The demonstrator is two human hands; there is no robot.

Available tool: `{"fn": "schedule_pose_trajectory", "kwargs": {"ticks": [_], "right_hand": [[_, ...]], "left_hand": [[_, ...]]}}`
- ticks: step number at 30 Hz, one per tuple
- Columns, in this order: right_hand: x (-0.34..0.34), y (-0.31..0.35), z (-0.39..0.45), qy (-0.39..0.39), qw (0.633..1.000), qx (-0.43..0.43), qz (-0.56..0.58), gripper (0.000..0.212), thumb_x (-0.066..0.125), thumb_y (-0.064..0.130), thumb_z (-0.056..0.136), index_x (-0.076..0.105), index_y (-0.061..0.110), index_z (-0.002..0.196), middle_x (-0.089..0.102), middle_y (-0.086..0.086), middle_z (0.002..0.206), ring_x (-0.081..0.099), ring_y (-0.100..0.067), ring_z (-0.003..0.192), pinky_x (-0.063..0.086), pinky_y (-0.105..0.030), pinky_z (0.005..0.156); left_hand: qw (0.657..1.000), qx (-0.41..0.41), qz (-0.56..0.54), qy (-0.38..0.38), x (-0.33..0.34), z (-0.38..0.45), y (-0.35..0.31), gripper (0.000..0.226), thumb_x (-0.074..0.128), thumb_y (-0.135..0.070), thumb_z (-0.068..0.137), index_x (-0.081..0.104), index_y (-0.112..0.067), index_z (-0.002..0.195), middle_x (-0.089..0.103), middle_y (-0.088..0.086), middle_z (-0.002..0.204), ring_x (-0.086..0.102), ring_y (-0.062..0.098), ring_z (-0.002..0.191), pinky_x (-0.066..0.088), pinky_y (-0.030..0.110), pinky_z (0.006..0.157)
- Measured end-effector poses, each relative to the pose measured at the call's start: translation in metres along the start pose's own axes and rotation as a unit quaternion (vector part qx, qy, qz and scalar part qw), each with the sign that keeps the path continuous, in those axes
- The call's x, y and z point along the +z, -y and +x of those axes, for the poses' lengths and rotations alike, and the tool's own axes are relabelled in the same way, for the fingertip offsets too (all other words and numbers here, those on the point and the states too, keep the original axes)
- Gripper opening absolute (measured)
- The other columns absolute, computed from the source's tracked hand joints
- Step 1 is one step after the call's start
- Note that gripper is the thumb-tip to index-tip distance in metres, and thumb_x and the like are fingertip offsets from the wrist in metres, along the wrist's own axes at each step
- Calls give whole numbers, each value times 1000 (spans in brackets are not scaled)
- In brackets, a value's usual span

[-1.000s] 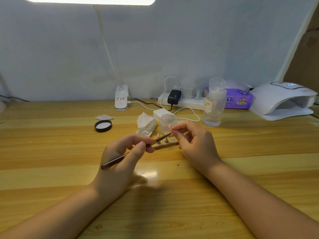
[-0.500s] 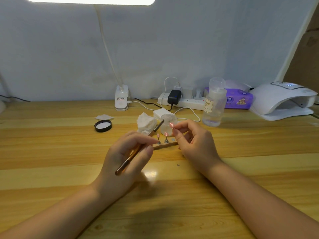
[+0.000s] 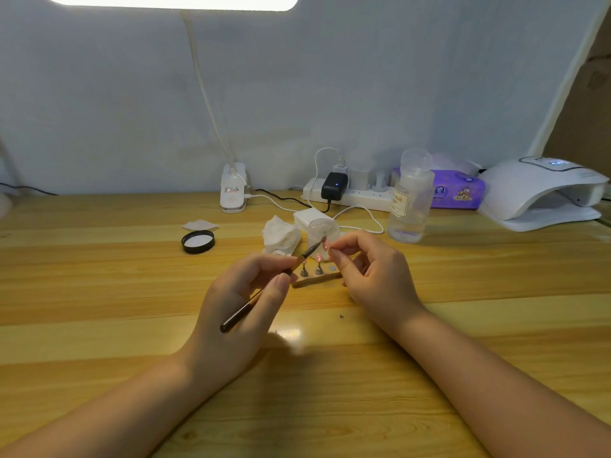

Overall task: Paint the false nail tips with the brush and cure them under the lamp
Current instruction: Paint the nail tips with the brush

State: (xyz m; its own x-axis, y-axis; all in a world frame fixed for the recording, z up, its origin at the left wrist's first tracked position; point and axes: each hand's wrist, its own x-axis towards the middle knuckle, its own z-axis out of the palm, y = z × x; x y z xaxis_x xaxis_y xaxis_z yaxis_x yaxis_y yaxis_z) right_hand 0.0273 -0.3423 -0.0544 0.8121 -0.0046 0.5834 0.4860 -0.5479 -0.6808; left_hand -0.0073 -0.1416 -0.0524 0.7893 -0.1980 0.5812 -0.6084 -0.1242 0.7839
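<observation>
Your left hand (image 3: pixel 241 302) swung the slim dark brush (image 3: pixel 264 290) up-right; its tip now meets the small pink nail tip (image 3: pixel 325 245) pinched in your right hand's (image 3: pixel 373 276) grip, above the surface (image 3: pixel 99 292).

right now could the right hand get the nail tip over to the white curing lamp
Probably yes. The right hand pinches a nail tip, and the table toward the curing lamp looks bare; only the clear bottle stands near the path.

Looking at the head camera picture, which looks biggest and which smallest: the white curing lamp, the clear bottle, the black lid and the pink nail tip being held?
1. white curing lamp
2. clear bottle
3. black lid
4. pink nail tip, pinched in the right hand

The gaps look clear, so nearness hardly matters.
</observation>
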Motion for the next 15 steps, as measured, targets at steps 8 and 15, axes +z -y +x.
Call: {"fn": "schedule_pose_trajectory", "kwargs": {"ticks": [8, 15], "right_hand": [[-1, 0, 0, 4, 1000, 0, -4, 9, 65, 15, 90, 66, 23, 93, 65, -3, 70, 56, -24, 56, 50, -47, 55], [0, 0, 0, 3, 1000, -2, -12, 8, 65, 15, 89, 67, 21, 94, 65, -2, 69, 56, -22, 56, 49, -46, 55]], "left_hand": [[1000, -9, -22, 3, -2, -1, -2, 26, 56, -32, 84, 71, -16, 98, 71, 8, 89, 66, 23, 88, 52, 44, 80], [999, -19, -31, -16, 0, 0, 1, 26, 55, -36, 85, 67, -20, 102, 71, 1, 94, 68, 16, 91, 53, 29, 81]]}}
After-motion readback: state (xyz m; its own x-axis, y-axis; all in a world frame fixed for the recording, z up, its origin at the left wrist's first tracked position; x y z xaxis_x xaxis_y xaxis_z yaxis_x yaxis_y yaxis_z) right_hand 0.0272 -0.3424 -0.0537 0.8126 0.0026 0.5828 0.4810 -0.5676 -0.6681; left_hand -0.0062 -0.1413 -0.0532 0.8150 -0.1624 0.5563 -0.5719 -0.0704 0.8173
